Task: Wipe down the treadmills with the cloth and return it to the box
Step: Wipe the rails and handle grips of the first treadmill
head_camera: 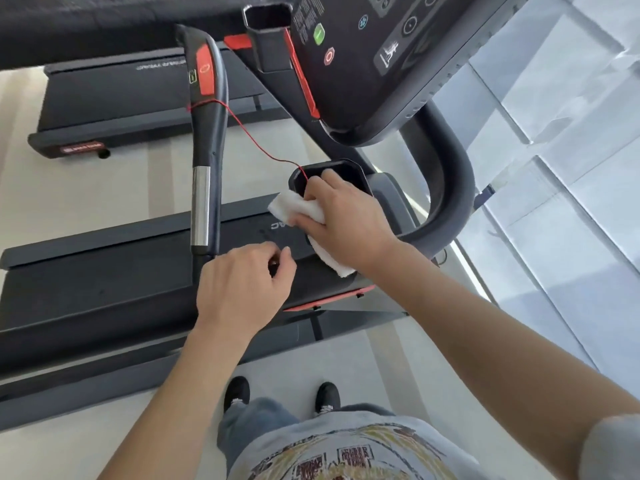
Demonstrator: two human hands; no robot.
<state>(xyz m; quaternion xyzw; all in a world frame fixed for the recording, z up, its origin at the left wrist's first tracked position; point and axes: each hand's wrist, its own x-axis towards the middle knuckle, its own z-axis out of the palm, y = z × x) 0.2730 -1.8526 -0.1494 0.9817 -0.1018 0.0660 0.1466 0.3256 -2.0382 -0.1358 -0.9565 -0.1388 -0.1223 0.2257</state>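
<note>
While I stand beside the treadmill (104, 289) and look down, my right hand (341, 220) lies on top of the white cloth (294, 207) and presses it against the edge of a black cup holder (346, 169). My fingers are bent over the cloth and hold it, with my fingertips right at the rim of the holder. One end of the cloth sticks out to the left of my hand, and the other end pokes out under my wrist. My left hand (242, 285) is just beside it, lower and to the left, above the dark part of the machine. Its thumb and first finger are curled close together as if they pinch something small and dark, but I cannot tell what it is or whether they really hold it. A thin red cord (256, 142) runs from the tall handlebar (206, 133) down into the cup holder, next to my right fingers. The handlebar is black with a red patch near the top and a shiny silver part lower down. Above my right hand is the big control panel (374, 60), with a green button (318, 33) and a red button (329, 56). A second cup holder (268, 19) sits at the top, beside the panel. Another treadmill (121, 102) stands farther away on the pale floor (104, 188). At the bottom I can see my two black shoes (237, 391), my blue jeans and my grey shirt with a picture on it. I cannot see the box anywhere.
</note>
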